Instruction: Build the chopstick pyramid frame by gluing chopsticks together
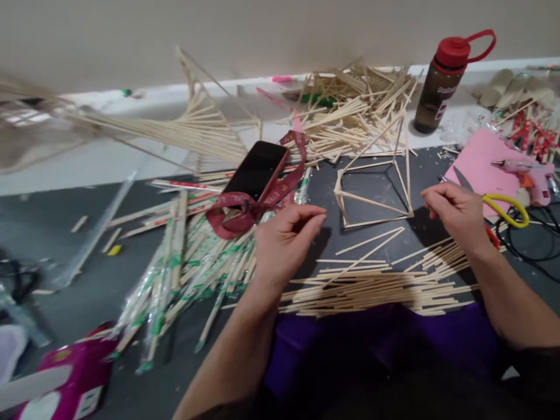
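My left hand (284,236) hovers over a dark mat (65,245), fingers curled with fingertips pinched together; whether anything is between them I cannot make out. My right hand (455,213) is curled into a loose pinch just right of a small frame of glued wooden sticks (376,192). A row of loose bare sticks (376,286) lies below both hands. Plastic-wrapped chopsticks (188,274) spread to the left of my left hand.
A phone (258,170) with a red lanyard (262,204) lies behind the left hand. Yellow-handled scissors (503,207), a pink glue gun (531,175) and a brown bottle with a red cap (441,79) stand at right. A stick heap (354,111) lies by the wall.
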`<state>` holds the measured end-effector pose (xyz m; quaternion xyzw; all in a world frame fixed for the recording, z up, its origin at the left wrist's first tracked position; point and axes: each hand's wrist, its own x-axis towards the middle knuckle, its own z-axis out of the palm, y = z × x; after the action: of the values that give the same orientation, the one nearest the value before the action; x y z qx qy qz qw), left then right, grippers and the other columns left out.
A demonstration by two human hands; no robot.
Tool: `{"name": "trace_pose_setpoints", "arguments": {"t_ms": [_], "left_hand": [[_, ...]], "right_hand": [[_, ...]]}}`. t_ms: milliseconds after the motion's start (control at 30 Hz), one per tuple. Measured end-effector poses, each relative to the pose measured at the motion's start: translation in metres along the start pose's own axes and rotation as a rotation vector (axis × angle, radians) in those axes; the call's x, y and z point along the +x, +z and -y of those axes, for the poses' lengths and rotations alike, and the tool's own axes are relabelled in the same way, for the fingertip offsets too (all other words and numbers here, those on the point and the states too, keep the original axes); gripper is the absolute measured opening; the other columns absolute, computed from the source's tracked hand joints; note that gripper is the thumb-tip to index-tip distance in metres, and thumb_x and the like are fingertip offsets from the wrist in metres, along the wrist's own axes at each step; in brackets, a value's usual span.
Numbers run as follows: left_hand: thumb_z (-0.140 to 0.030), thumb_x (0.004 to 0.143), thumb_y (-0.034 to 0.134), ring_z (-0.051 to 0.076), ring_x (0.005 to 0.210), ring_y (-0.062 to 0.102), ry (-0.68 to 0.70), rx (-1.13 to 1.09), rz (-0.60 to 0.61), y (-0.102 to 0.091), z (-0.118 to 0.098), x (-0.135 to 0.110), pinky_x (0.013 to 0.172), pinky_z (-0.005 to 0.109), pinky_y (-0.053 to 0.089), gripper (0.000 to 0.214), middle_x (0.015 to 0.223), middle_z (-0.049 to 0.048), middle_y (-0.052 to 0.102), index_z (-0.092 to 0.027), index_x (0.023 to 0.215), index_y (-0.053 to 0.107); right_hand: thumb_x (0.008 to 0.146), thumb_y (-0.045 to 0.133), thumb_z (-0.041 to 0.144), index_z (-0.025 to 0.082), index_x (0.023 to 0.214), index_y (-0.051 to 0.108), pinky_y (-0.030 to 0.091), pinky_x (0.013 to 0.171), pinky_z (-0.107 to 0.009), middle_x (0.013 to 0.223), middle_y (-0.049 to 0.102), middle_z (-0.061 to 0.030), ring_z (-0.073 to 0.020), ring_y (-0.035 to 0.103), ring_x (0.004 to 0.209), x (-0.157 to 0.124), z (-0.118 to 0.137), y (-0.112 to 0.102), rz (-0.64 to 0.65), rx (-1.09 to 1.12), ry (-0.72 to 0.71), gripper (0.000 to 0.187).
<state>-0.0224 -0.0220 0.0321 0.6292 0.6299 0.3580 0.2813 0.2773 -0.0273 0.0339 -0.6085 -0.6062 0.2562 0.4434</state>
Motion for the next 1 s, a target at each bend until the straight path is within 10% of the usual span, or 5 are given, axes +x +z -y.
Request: {"name": "trace_pose_setpoints", "arguments": {"t_ms": [400, 1000], "left_hand": [[-0.043, 0.073, 0.07, 0.017, 0.073, 0.065, -0.047, 0.047, 0.193, 0.03, 0.025, 0.007, 0.071, 0.03, 0.052, 0.034, 0.09, 0.004, 0.075, -0.02, 0.098, 0.073], [-0.038, 0.082, 0.061, 0.021, 0.084, 0.07, 0.121, 0.206, 0.247, 0.038, 0.029, 0.01, 0.078, 0.031, 0.052, 0.02, 0.088, 0.003, 0.076, -0.022, 0.08, 0.074]], "right_hand": [[0.08, 0.069, 0.02, 0.019, 0.088, 0.073, 0.042, 0.067, -0.029, 0.085, 0.074, -0.0048, -0.0181, 0.064, 0.077, 0.01, -0.02, -0.003, 0.411, -0.449, 0.046, 0.009], [0.085, 0.066, 0.021, 0.02, 0.08, 0.073, 0.042, 0.072, -0.029, 0.084, 0.072, -0.0035, -0.0175, 0.064, 0.082, 0.009, -0.035, 0.013, 0.356, -0.438, 0.055, 0.008]]}}
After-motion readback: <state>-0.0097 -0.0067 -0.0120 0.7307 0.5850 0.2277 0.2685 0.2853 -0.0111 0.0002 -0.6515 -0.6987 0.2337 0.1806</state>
